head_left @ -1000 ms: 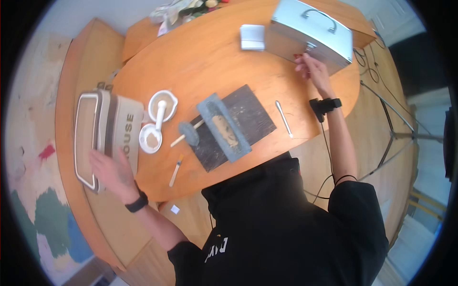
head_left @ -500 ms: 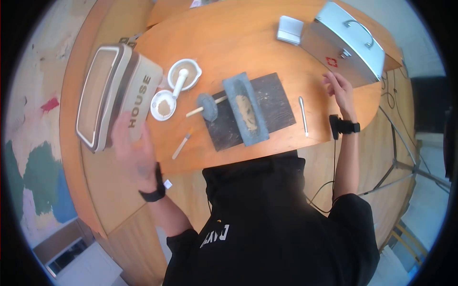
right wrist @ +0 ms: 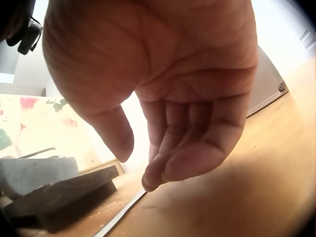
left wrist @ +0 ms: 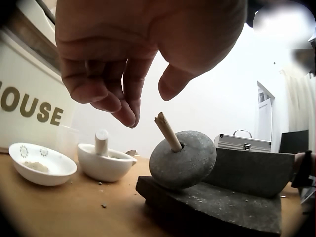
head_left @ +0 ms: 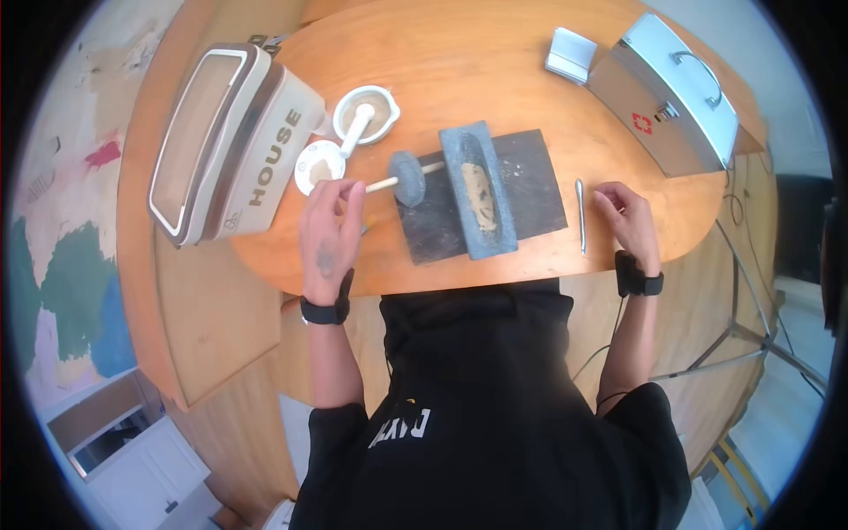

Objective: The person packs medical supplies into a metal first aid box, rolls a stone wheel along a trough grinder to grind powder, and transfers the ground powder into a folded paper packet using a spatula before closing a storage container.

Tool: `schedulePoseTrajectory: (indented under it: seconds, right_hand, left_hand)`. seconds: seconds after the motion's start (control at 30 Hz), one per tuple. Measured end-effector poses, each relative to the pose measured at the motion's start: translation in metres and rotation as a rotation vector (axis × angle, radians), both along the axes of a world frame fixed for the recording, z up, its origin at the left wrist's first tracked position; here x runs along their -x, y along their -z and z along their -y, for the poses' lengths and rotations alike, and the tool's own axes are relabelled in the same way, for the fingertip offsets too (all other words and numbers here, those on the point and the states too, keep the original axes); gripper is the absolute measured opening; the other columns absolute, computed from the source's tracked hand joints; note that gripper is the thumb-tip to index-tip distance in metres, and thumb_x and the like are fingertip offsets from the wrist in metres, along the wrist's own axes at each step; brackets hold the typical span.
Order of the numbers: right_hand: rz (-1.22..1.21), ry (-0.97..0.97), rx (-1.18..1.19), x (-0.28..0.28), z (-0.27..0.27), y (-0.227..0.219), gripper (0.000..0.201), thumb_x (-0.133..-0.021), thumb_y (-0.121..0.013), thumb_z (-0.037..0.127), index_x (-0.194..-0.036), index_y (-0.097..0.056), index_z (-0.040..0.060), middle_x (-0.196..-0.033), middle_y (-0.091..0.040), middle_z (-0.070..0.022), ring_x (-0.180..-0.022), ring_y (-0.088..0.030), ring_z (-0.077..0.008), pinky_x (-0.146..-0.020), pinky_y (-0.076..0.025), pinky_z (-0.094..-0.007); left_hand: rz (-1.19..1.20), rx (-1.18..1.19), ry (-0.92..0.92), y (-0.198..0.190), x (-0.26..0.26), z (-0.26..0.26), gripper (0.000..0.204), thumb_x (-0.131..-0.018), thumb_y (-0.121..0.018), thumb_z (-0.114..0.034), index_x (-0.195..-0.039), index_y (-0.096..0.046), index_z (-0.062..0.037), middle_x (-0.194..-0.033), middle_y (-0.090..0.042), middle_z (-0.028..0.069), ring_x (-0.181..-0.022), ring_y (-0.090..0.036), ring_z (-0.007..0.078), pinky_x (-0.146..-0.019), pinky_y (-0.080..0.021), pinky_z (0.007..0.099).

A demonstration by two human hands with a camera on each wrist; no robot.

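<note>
My left hand (head_left: 331, 243) hovers, fingers loosely bent, near the wooden handle of a round stone grinding wheel (left wrist: 182, 159). In the left wrist view its thumb and fingertips stand apart with nothing between them. The wheel leans beside a grey stone trough (head_left: 503, 212) holding brown powder, on a dark board (head_left: 539, 190). My right hand (head_left: 634, 221) is above the table, fingers loosely curled and holding nothing, close to a thin metal spatula (head_left: 581, 221). A small brush (head_left: 368, 224) is mostly hidden by my left hand.
At the left stand a cream box marked HOUSE (head_left: 269, 168), a white mortar (head_left: 391, 115) with its pestle (head_left: 357, 131), and a small dish (head_left: 303, 170) of powder. A silver metal case (head_left: 671, 97) and a white stack of paper (head_left: 570, 55) stand at the back right.
My right hand has drawn back from the metal case toward the spatula. My left hand has moved from the cream box rightward to the wheel's handle. The head view has shifted.
</note>
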State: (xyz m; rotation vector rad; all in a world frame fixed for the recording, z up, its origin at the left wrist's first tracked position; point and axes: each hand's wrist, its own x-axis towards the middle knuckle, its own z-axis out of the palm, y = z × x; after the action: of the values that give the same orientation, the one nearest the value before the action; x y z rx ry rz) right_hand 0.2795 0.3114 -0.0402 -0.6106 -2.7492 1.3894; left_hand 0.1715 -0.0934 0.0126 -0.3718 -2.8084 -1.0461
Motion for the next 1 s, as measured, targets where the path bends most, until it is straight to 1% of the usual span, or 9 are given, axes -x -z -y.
schedulePoseTrajectory:
  seconds: [0.07,0.17,0.3,0.37,0.5,0.53,0.6,0.7,1.0]
  right_hand:
    - [0.015,-0.012,-0.038,-0.004,0.004,-0.002,0.022,-0.092,-0.067,0.017,-0.099,-0.068,-0.0034,-0.074,-0.066,-0.008,-0.067,-0.058,-0.0123,-0.066,-0.05,-0.0275]
    - [0.01,-0.01,-0.036,-0.008,0.008,-0.002,0.022,-0.092,-0.067,0.017,-0.099,-0.068,-0.0033,-0.075,-0.067,-0.009,-0.067,-0.059,-0.013,-0.065,-0.05,-0.0284]
    - [-0.011,-0.038,-0.059,-0.008,0.012,-0.007,0.021,-0.092,-0.067,0.017,-0.1,-0.068,-0.0031,-0.075,-0.067,-0.009,-0.067,-0.059,-0.0133,-0.065,-0.05,-0.0286]
    - [0.013,-0.031,-0.061,-0.006,0.012,-0.01,0.021,-0.092,-0.067,0.017,-0.1,-0.068,-0.003,-0.075,-0.067,-0.009,-0.066,-0.058,-0.0134,-0.065,-0.05,-0.0287]
    - [0.001,-0.031,-0.052,-0.004,0.017,-0.014,0.021,-0.092,-0.067,0.016,-0.1,-0.068,-0.0033,-0.074,-0.066,-0.0084,-0.066,-0.057,-0.0133,-0.065,-0.05,-0.0283]
    - [-0.003,-0.041,-0.053,-0.004,0.018,-0.013,0.021,-0.092,-0.067,0.016,-0.1,-0.068,-0.0032,-0.074,-0.065,-0.008,-0.065,-0.056,-0.0129,-0.064,-0.049,-0.0279]
    - [-0.008,-0.055,-0.054,-0.007,0.019,-0.014,0.021,-0.092,-0.067,0.016,-0.1,-0.068,-0.0032,-0.074,-0.065,-0.0077,-0.065,-0.056,-0.0125,-0.064,-0.049,-0.0275]
    - [-0.006,-0.054,-0.03,-0.011,0.019,-0.009,0.02,-0.092,-0.067,0.015,-0.099,-0.068,-0.0033,-0.075,-0.065,-0.0073,-0.065,-0.056,-0.012,-0.065,-0.049,-0.027]
    - [-0.024,-0.053,-0.073,-0.013,0.014,-0.01,0.019,-0.092,-0.066,0.015,-0.098,-0.067,-0.0034,-0.077,-0.067,-0.0069,-0.065,-0.056,-0.0123,-0.065,-0.049,-0.0273]
  left_hand:
    - [0.226,-0.219,-0.063,0.007,0.001,-0.006,0.023,-0.096,-0.063,-0.022,-0.092,-0.064,0.0015,-0.073,-0.058,0.0049,-0.064,-0.049,0.0127,-0.059,-0.041,0.029]
    - [0.298,-0.335,-0.062,0.021,0.004,-0.01,0.029,-0.098,-0.062,-0.025,-0.086,-0.062,0.0022,-0.066,-0.054,0.0013,-0.059,-0.043,0.008,-0.055,-0.038,0.0275]
    - [0.346,-0.29,-0.061,0.027,0.005,-0.007,0.034,-0.097,-0.063,-0.027,-0.079,-0.06,0.0017,-0.063,-0.053,-0.0007,-0.058,-0.043,0.0071,-0.055,-0.037,0.026]
    - [0.223,-0.376,-0.09,0.032,0.017,-0.001,0.036,-0.1,-0.06,-0.029,-0.077,-0.059,-0.0012,-0.064,-0.047,-0.0052,-0.061,-0.041,0.0044,-0.054,-0.034,0.0253]
    - [0.155,-0.086,-0.305,0.03,0.05,0.011,0.049,-0.095,-0.062,-0.044,-0.077,-0.065,0.0016,-0.066,-0.059,0.004,-0.061,-0.05,0.0107,-0.058,-0.041,0.0293]
    - [0.15,-0.087,-0.307,0.033,0.056,0.012,0.049,-0.095,-0.062,-0.044,-0.077,-0.065,0.0016,-0.066,-0.059,0.004,-0.061,-0.05,0.0107,-0.058,-0.041,0.0293]
    - [0.189,-0.056,-0.321,0.038,0.065,0.013,0.05,-0.091,-0.063,-0.046,-0.083,-0.068,0.0028,-0.073,-0.067,0.0146,-0.071,-0.064,0.0265,-0.067,-0.049,0.0372]
    - [0.269,-0.042,-0.297,0.053,0.072,0.017,0.048,-0.091,-0.064,-0.045,-0.088,-0.069,0.0025,-0.076,-0.068,0.016,-0.075,-0.067,0.0288,-0.07,-0.05,0.0382]
    - [0.407,-0.199,-0.253,0.046,0.079,0.0,0.046,-0.091,-0.064,-0.044,-0.078,-0.066,-0.0001,-0.07,-0.066,0.0065,-0.065,-0.059,0.0147,-0.065,-0.048,0.0304]
